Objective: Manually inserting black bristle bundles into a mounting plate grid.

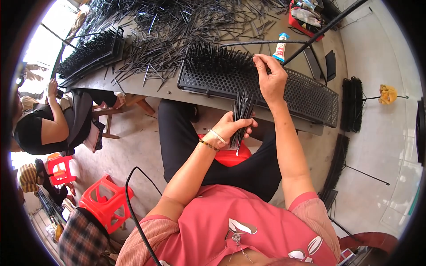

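Observation:
A bundle of thin black bristle strips (242, 106) is wrapped in my left hand (234, 128), upright over my lap. My right hand (270, 77) is raised above a long black perforated block (306, 94), its thumb and forefinger pinched together; what they hold, if anything, is too small to make out. The block lies along the table's near edge. Black bristle tufts (217, 58) stand upright on its left part, while bare rows of holes show on its right part and along the near side.
Loose black strips (155, 57) cover much of the table. Another person (42, 124) sits at left by a similar bristled block (93, 53). A black rod (326, 29) slants over the right end. Red stools (106, 204) stand at left; finished-looking bristled pieces (353, 104) lie at right.

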`<action>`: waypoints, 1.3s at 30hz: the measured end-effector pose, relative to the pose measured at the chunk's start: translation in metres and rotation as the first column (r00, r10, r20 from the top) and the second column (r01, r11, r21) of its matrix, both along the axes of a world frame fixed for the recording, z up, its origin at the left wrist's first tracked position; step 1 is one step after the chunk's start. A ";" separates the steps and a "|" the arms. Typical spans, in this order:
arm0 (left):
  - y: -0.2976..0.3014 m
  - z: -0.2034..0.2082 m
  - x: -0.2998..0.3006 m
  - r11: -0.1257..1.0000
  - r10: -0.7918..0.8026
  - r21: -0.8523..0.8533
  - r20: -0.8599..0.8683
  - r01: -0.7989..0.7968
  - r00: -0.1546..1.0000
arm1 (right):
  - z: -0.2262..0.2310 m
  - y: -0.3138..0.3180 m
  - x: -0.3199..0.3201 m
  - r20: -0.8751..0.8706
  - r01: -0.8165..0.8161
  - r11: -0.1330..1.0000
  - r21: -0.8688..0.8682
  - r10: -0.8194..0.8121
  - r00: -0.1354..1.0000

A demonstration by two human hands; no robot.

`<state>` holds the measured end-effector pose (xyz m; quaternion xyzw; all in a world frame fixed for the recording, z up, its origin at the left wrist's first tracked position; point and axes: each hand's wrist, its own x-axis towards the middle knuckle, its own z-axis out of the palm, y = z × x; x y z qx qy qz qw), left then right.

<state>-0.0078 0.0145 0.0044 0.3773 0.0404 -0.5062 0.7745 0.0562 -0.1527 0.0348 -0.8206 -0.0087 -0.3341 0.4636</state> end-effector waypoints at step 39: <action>0.027 -0.011 -0.003 0.995 0.070 0.055 0.140 -0.078 0.988 | 0.001 0.008 -0.038 -0.444 -0.027 0.814 0.580 0.344 0.827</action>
